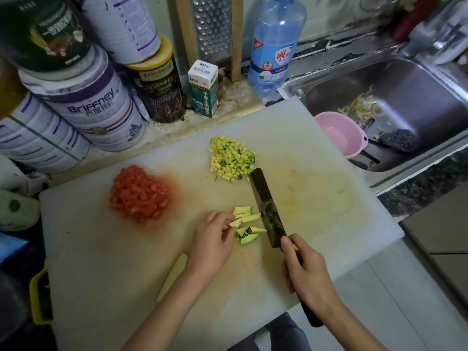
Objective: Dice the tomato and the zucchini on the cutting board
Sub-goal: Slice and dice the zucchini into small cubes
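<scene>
On the white cutting board (316, 198) lie a heap of diced tomato (138, 193) at the left and a heap of diced zucchini (231, 157) further back. Several zucchini strips (247, 220) lie in the middle. My left hand (212, 239) pinches one strip at its left end. My right hand (307, 271) grips the handle of a dark knife (268, 210), whose blade lies just right of the strips, tip pointing away from me. A long pale zucchini piece (172, 278) lies under my left forearm.
Stacked tins (93, 107), a small carton (203, 88), a grater (211, 26) and a blue bottle (274, 44) stand behind the board. A steel sink (395, 107) with a pink bowl (338, 134) and scraps is at the right. A yellow container (40, 297) sits left of the board.
</scene>
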{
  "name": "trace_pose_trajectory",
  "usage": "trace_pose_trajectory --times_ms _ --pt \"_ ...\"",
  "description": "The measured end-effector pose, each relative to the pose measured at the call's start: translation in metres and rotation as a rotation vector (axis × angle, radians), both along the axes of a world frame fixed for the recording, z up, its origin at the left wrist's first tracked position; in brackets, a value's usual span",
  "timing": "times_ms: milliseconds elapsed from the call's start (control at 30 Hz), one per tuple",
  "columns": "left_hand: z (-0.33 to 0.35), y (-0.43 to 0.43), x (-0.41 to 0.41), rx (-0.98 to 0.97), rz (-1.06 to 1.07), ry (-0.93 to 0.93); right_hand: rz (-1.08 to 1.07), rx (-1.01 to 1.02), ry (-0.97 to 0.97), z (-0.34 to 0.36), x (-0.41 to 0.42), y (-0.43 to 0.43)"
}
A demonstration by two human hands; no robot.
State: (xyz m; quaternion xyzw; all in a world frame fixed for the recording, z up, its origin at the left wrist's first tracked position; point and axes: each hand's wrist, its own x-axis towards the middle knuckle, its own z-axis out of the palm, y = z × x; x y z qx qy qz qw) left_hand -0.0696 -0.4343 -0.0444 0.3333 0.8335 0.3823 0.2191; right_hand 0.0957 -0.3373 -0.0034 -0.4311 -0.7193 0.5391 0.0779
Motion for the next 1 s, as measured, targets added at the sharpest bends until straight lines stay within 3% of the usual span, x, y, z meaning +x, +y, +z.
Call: trace_pose_trajectory --times_ms 233,500,733,1000 --pt "0.001 -0.005 -0.002 0.028 -0.034 0.017 0.120 0.048 -0.035 0.002 0.002 0.019" --pt "0.002 -0.005 -0.009 -0.079 -0.169 0.086 0.113 0.024 -0.046 0.008 0.013 0.019" --pt "0.011 -0.005 -0.020 -0.046 -0.172 0.191 0.118 0.004 -0.056 0.003 0.012 0.019" --pt "0.009 -0.007 -0.020 0.032 -0.209 0.095 0.113 0.005 -0.042 0.001 0.009 0.021"
